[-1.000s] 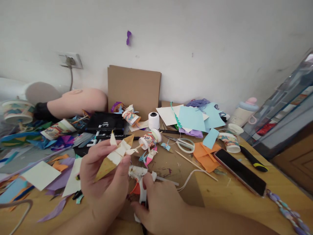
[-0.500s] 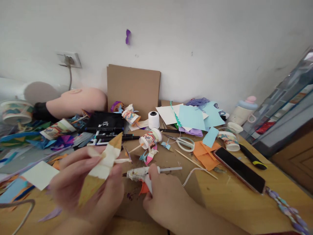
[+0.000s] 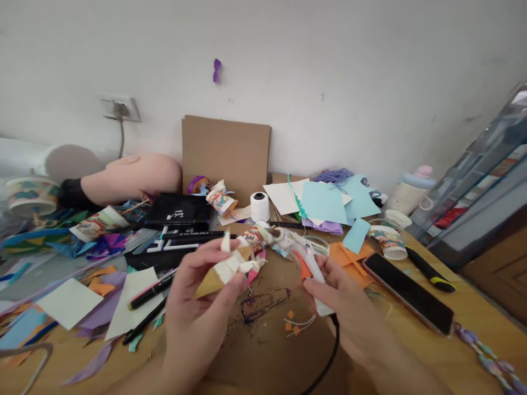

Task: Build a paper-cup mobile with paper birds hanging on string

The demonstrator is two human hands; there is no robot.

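Between its thumb and fingers, my left hand (image 3: 197, 302) pinches a folded paper piece (image 3: 224, 269) with white and tan-yellow parts. My right hand (image 3: 337, 296) is wrapped round the handle of a white hot glue gun (image 3: 310, 260) with an orange trigger. The gun is raised, its dark nozzle pointing left, a short way from the paper piece. Behind the nozzle lies a patterned paper cup (image 3: 254, 236), partly covered. A black cord (image 3: 329, 356) runs down from the gun's handle.
Scissors (image 3: 317, 245), orange paper (image 3: 352, 255) and a phone (image 3: 407, 293) lie to the right. A white thread spool (image 3: 259, 207) stands before brown cardboard (image 3: 225, 153). At left are black markers (image 3: 150, 291), paper scraps and a mannequin head (image 3: 135, 175).
My right hand has lifted the glue gun off the cardboard, up and to the right. My left hand has moved right with the folded paper, which is now turned differently.
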